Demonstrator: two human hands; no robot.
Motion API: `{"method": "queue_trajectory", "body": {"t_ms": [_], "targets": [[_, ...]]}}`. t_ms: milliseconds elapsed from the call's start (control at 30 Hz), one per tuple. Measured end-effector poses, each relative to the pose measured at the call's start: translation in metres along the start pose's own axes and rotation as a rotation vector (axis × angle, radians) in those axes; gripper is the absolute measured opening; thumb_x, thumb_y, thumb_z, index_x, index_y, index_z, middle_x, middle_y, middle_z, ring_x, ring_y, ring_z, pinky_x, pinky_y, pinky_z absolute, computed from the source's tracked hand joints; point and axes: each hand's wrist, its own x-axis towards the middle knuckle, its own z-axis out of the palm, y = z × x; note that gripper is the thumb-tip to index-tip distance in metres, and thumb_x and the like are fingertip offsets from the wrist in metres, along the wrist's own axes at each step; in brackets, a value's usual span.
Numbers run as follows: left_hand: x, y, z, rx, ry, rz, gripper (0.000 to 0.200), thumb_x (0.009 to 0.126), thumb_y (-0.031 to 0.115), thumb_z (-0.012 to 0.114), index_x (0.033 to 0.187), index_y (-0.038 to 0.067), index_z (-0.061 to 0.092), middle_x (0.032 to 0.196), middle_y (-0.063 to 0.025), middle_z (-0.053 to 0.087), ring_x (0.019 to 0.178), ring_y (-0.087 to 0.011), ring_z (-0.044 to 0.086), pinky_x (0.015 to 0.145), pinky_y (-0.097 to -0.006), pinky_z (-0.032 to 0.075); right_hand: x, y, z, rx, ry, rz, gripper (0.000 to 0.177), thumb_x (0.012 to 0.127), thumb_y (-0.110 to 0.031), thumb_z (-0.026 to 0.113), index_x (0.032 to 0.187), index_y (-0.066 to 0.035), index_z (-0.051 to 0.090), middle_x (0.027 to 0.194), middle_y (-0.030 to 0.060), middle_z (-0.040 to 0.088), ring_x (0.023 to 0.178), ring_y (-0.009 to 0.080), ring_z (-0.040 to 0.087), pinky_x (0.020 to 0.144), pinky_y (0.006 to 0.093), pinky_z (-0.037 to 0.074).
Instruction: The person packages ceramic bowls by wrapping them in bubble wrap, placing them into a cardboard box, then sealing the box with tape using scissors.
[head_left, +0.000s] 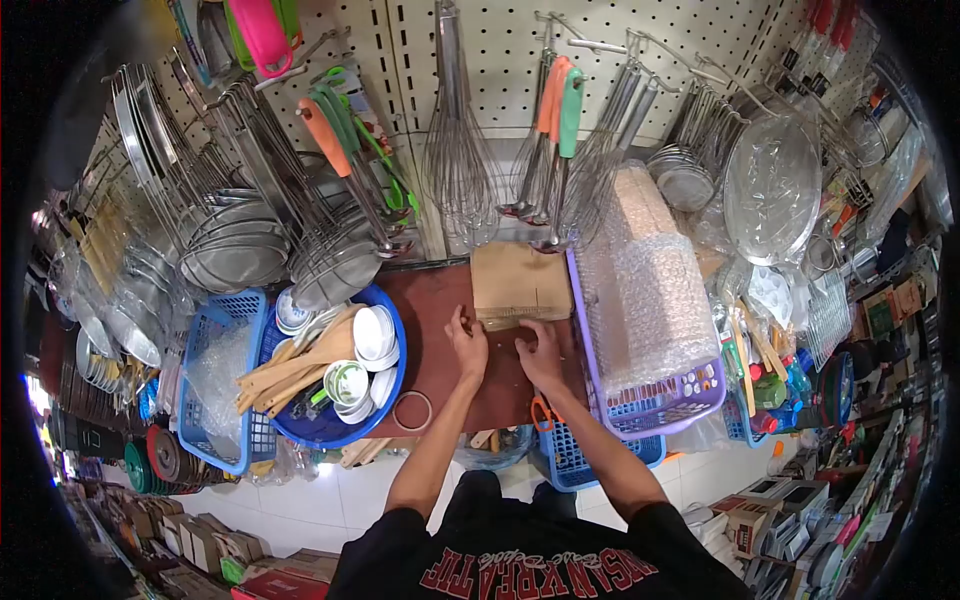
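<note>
A brown cardboard piece or flat box (520, 282) lies at the back of the dark red tabletop (430, 290). My left hand (468, 343) is just below its lower left corner, with the fingers curled; whether anything is between them is too small to tell. To the right, my right hand (541, 355) is held over the tabletop below the box's lower edge, its thumb and fingers apart and nothing visible in it. A roll of tape (412, 397) lies at the table's front edge, left of my left forearm. Orange-handled scissors (542, 414) are beside my right forearm.
A blue basin (398, 392) with wooden spatulas and white bowls stands at left, beside a blue basket (192, 400). At right, a purple basket (650, 425) holds bubble-wrapped rolls (655, 280). Whisks (460, 170), ladles and strainers (770, 190) hang from the pegboard behind.
</note>
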Motion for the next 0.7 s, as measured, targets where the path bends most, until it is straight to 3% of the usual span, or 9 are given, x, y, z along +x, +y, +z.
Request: {"method": "queue_trajectory", "body": {"t_ms": [100, 200, 300, 400, 533, 700], "targets": [[0.030, -0.001, 0.005, 0.089, -0.107, -0.027, 0.044, 0.095, 0.021, 0.056, 0.134, 0.003, 0.052, 0.116, -0.0196, 0.050, 0.111, -0.0341, 0.049, 0.100, -0.0422, 0.040, 0.023, -0.003, 0.006, -0.323, 0.108, -0.273, 0.055, 0.084, -0.011, 0.065, 0.136, -0.006, 0.048, 0.145, 0.0222, 0.037, 0.122, 0.0384, 0.052, 0.102, 0.0417, 0.045], [0.038, 0.003, 0.008, 0.123, -0.207, -0.045, 0.042, 0.095, 0.027, 0.056, 0.127, 0.000, 0.056, 0.123, -0.0236, 0.052, 0.119, -0.0371, 0.049, 0.102, -0.0452, 0.039, 0.038, -0.009, 0.006, -0.346, -0.066, -0.063, 0.065, 0.082, -0.010, 0.066, 0.143, -0.012, 0.042, 0.153, 0.0202, 0.028, 0.135, 0.0430, 0.037, 0.110, 0.0456, 0.037], [0.042, -0.002, 0.009, 0.104, -0.227, -0.016, 0.038, 0.097, 0.027, 0.056, 0.122, -0.001, 0.058, 0.110, -0.0184, 0.059, 0.110, -0.0328, 0.056, 0.097, -0.0423, 0.044, 0.039, -0.011, 0.005, -0.309, -0.100, -0.007, 0.063, 0.080, -0.009, 0.065, 0.140, -0.012, 0.045, 0.151, 0.0197, 0.031, 0.133, 0.0425, 0.039, 0.109, 0.0456, 0.038], [0.030, 0.032, -0.008, -0.175, -0.273, -0.200, 0.031, 0.097, 0.023, 0.056, 0.115, -0.002, 0.060, 0.097, -0.0125, 0.063, 0.095, -0.0246, 0.061, 0.087, -0.0368, 0.047, 0.032, -0.016, 0.000, -0.380, -0.011, -0.048, 0.050, 0.082, -0.013, 0.064, 0.130, -0.008, 0.051, 0.144, 0.0214, 0.042, 0.132, 0.0407, 0.042, 0.110, 0.0424, 0.036], [0.023, 0.023, -0.019, -0.224, -0.484, -0.221, 0.023, 0.098, 0.018, 0.053, 0.103, -0.003, 0.059, 0.090, -0.0120, 0.063, 0.087, -0.0191, 0.060, 0.080, -0.0322, 0.046, 0.011, -0.032, -0.013, -0.359, 0.072, -0.161, 0.040, 0.085, -0.009, 0.061, 0.124, -0.009, 0.055, 0.134, 0.0183, 0.050, 0.127, 0.0382, 0.046, 0.108, 0.0413, 0.038], [-0.018, 0.006, -0.044, -0.191, -0.372, -0.083, 0.020, 0.100, 0.017, 0.049, 0.101, -0.002, 0.055, 0.086, -0.0114, 0.059, 0.084, -0.0196, 0.056, 0.080, -0.0330, 0.046, -0.019, -0.009, -0.013, -0.296, 0.114, -0.166, 0.036, 0.088, -0.010, 0.063, 0.123, -0.010, 0.057, 0.131, 0.0186, 0.048, 0.127, 0.0382, 0.044, 0.108, 0.0421, 0.037]]}}
